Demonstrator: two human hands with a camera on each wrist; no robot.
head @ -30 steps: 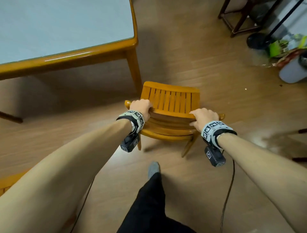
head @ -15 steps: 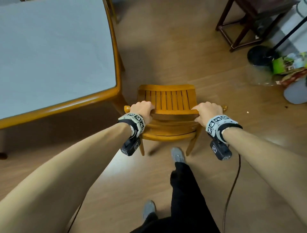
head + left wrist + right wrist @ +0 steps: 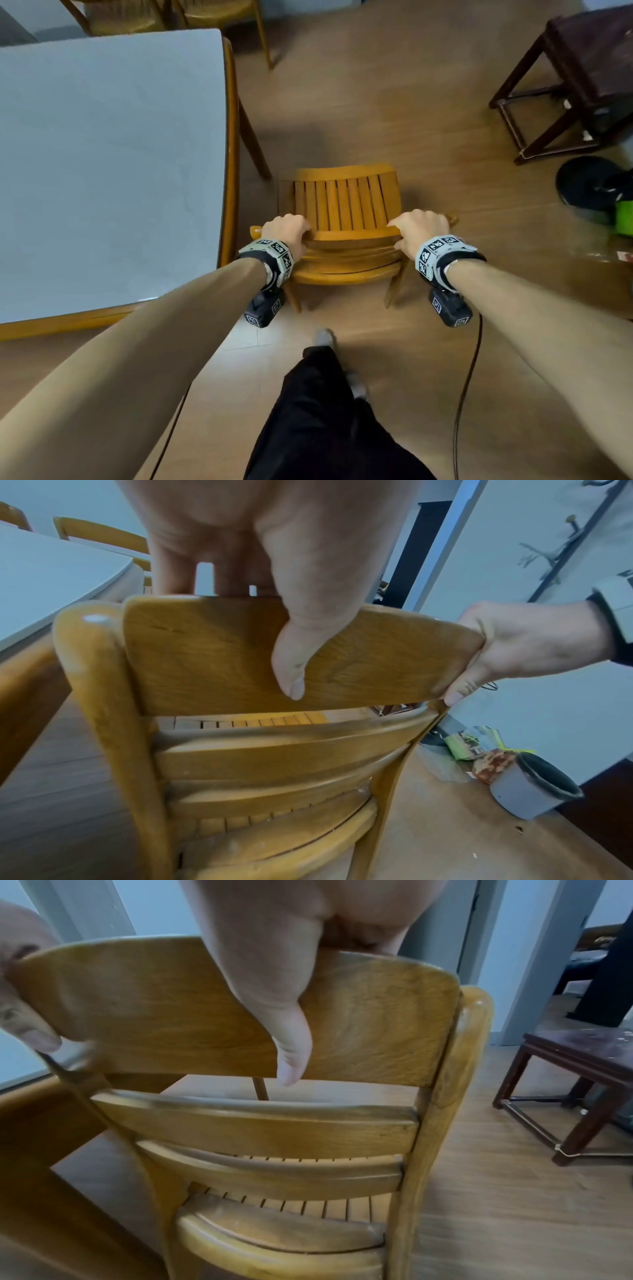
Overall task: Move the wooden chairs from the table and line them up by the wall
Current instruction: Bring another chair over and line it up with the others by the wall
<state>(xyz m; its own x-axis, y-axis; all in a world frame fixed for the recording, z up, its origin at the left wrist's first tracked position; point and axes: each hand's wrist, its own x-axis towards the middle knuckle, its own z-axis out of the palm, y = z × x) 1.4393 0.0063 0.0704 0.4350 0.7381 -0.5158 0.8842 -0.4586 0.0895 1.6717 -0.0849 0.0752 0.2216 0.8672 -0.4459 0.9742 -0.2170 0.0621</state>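
Note:
A yellow wooden chair (image 3: 346, 205) with a slatted seat stands on the floor right of the table (image 3: 102, 154), its back toward me. My left hand (image 3: 286, 231) grips the left end of its top back rail (image 3: 212, 653), thumb on the near face. My right hand (image 3: 419, 228) grips the right end of that rail (image 3: 369, 1020), thumb down its back. In the left wrist view the right hand (image 3: 520, 647) shows at the rail's far end. More wooden chairs (image 3: 219, 13) stand beyond the table at the top.
A dark wooden stool (image 3: 582, 78) stands at the right. A black round base (image 3: 589, 185), green packaging (image 3: 623, 219) and a grey pot (image 3: 534, 791) lie on the floor to the right. Cables (image 3: 462, 394) trail from my wrists. My leg and foot (image 3: 323, 337) are just behind the chair.
The chair, held in both hands, has swung out from the table corner and now stands to the table's right. My view has turned and I have stepped forward behind it.

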